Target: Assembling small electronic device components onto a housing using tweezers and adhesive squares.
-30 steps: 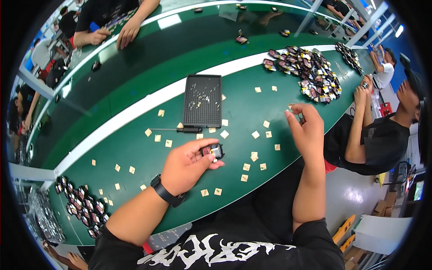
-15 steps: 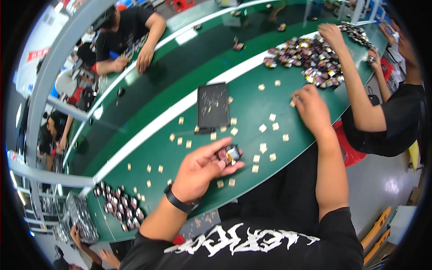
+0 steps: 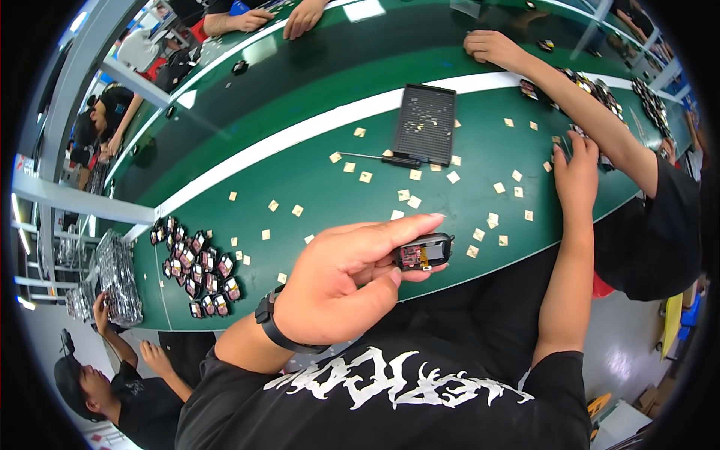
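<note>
Green matting covers the long desk (image 3: 247, 202), which is crossed by a white stripe (image 3: 300, 135) and seen from the head view as a curved band running from lower left to upper right. Small tan squares (image 3: 414, 202) are scattered across the nearer half of the mat. A black perforated tray (image 3: 426, 124) lies flat beside the stripe, with a thin tool (image 3: 367, 157) resting just at its near left corner. A cluster of small dark devices (image 3: 196, 266) is heaped near the left end of the desk, and a similar heap (image 3: 592, 86) is seen at the far right. The left hand (image 3: 341, 274) is raised above the near edge of the desk, its grip closed around a small black device (image 3: 424, 250) with an exposed reddish inner part; the device is pinched between the forefinger on top and the thumb below. A black wristband (image 3: 276, 330) is worn on that wrist. The right hand (image 3: 576, 174) is stretched out to the right side of the desk, palm down, fingers close together; whether anything is held under it cannot be told. Another person's forearm (image 3: 577, 105) crosses just beyond it. Other people's hands (image 3: 304, 15) are noted at the far side.
</note>
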Motion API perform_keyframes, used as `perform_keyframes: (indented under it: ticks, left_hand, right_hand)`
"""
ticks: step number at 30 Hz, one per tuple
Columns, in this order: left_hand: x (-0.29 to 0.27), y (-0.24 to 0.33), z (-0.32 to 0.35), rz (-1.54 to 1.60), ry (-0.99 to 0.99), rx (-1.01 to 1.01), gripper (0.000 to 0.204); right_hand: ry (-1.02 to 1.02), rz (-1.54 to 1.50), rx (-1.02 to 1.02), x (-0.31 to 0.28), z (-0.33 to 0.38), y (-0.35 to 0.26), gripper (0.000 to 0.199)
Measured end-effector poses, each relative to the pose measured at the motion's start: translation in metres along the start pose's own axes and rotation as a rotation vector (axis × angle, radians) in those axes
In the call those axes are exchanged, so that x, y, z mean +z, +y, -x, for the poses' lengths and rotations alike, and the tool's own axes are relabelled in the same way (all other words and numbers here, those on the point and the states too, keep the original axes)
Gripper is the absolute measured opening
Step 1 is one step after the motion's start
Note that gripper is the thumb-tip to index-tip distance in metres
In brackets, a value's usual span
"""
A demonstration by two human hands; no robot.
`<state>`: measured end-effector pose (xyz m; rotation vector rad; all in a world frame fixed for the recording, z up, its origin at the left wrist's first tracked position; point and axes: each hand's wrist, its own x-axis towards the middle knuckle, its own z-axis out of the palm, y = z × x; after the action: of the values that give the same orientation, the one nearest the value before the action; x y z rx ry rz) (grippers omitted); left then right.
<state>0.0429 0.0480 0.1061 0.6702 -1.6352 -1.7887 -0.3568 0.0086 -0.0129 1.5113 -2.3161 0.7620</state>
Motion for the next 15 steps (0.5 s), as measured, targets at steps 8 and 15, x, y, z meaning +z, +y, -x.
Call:
perform_keyframes:
  ticks: [8,15]
  left_hand:
    - [-0.049,-0.025,0.042,-0.602,0.302,-0.078,0.031]
    - [-0.137,-0.05,0.135,-1.232,0.811,-0.213,0.024]
  right_hand:
    - [-0.042,0.295,-0.111,0.018,-0.007,0.059,0.043]
    - [-0.218,0.449,-0.083,0.024,-0.03,0.068,0.044]
